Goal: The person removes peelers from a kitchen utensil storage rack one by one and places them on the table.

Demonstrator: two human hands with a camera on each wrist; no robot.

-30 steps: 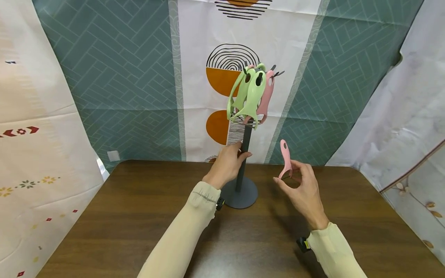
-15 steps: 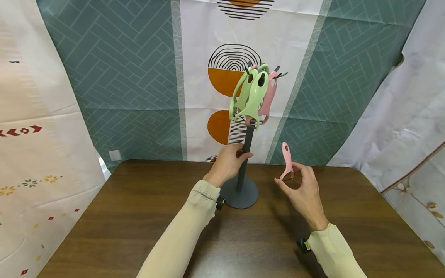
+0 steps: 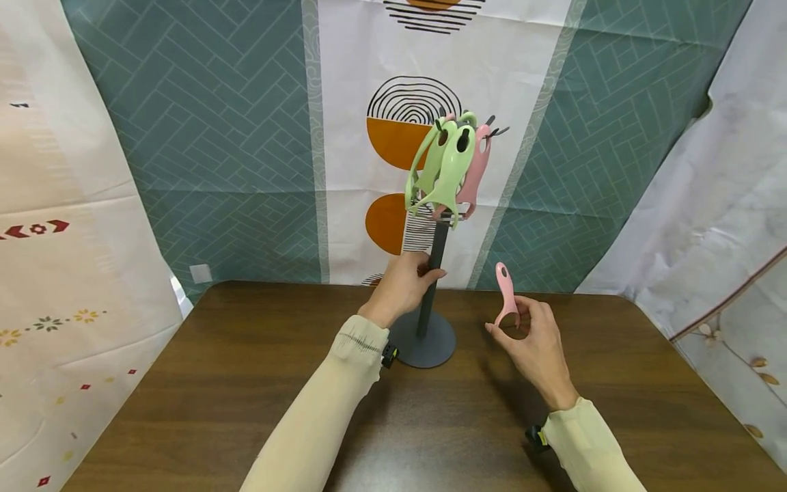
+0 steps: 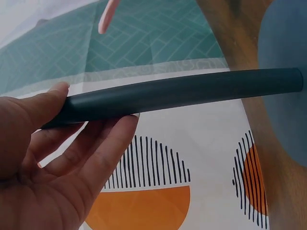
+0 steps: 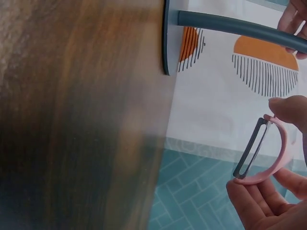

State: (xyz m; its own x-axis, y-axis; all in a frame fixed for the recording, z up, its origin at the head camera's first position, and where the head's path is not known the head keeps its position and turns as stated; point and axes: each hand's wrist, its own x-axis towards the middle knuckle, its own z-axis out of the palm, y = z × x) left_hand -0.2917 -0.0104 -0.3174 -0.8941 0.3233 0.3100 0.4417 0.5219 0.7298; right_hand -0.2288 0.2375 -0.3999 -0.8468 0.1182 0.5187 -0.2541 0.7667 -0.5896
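Left hand (image 3: pixel 399 290) grips the upright pole of the dark stand (image 3: pixel 427 311), thumb on one side, fingers on the other, partway up between the base (image 3: pixel 424 345) and the hanging cluster; probably there to steady the stand, since the load looks bunched at the top and could make it tippy. Base sits flat on the desk (image 3: pixel 246 383), likely wide and round for stability. Right hand (image 3: pixel 537 342) pinches a pink peeler (image 3: pixel 507 290) by its forked end, thumb at one tip of the fork and fingertips at the other, so the blade (image 5: pixel 247 149) spans the gap between them; this grip seems chosen to leave the handle free and keep fingers off the cutting edge. Handle points up, its hole at the top, and the peeler is in the air to the person's right of the stand, apart from it, lower than the hooks (image 3: pixel 501 131). Up top, green peelers (image 3: pixel 455 167) and a hung pink peeler (image 3: pixel 475 171) dangle handle-end up, hooks through their holes, presumably because the holes are made for hanging. They overlap, so exact count can't be told. Patterned cloth (image 3: pixel 246 137) hangs behind, probably as a backdrop
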